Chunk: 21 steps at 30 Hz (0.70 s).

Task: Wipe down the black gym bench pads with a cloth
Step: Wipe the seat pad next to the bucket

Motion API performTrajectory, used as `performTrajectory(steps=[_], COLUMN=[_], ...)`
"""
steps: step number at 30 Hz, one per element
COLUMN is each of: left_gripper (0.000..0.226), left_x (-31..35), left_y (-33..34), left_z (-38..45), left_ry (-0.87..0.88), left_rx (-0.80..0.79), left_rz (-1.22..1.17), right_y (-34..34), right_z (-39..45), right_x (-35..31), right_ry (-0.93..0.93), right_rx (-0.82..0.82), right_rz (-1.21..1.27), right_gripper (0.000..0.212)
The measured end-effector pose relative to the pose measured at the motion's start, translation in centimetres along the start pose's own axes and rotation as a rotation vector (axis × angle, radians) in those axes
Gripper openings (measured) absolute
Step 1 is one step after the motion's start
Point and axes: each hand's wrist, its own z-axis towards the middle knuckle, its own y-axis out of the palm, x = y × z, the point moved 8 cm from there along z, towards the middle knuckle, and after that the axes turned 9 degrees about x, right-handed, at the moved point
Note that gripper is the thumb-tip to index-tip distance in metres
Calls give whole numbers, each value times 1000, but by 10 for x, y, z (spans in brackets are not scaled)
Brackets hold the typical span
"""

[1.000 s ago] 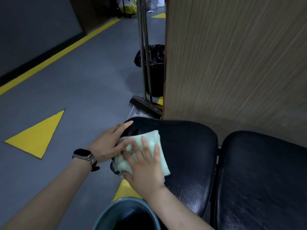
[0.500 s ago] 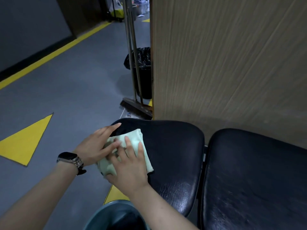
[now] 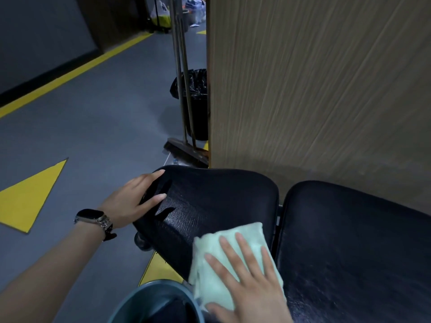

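Two black bench pads sit side by side in front of a wood-grain panel. The left pad [image 3: 217, 201] shows small tears in its cover near its left edge. My left hand [image 3: 134, 198], with a watch on the wrist, rests flat on that left edge, fingers straight. A pale green folded cloth [image 3: 224, 259] lies on the near right part of the left pad. My right hand [image 3: 249, 278] presses down on it with fingers spread and straight. The right pad [image 3: 354, 248] is bare.
A grey-blue bucket [image 3: 140, 304] stands on the floor just below me. A broom [image 3: 184, 150] and metal poles lean by the wood-grain panel [image 3: 314, 89], with a black bin [image 3: 196, 101] behind. Yellow triangles and a yellow line mark the grey floor.
My right hand slid the cloth from the pad's left edge to its near right part. My left hand let go of the cloth and now lies flat on the pad's left edge.
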Motion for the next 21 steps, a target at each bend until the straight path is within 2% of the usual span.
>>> performTrajectory(steps=[5,11,13,17,21], left_gripper=[74,73,73,73,73], left_x=[-2,-1,-1,-2,-9], left_y=[1,-1,-2,-2,-2], left_z=[0,3,3,-1,-5], left_ry=[-3,-20,-32,-27,-46], left_rx=[4,30,32,47,48], left_rz=[-9,-56,-69,-96,-112], right_y=[2,11,22,36,51], right_z=[-20,6,22,73,123], right_x=[12,-33,-50,-75,-82], right_ry=[-8,-106,-117,-91,-85], right_rx=[-2,49,0,-201,-197], right_rz=[-106,-58,-11,-14,1], right_gripper=[82,86,88,83,76])
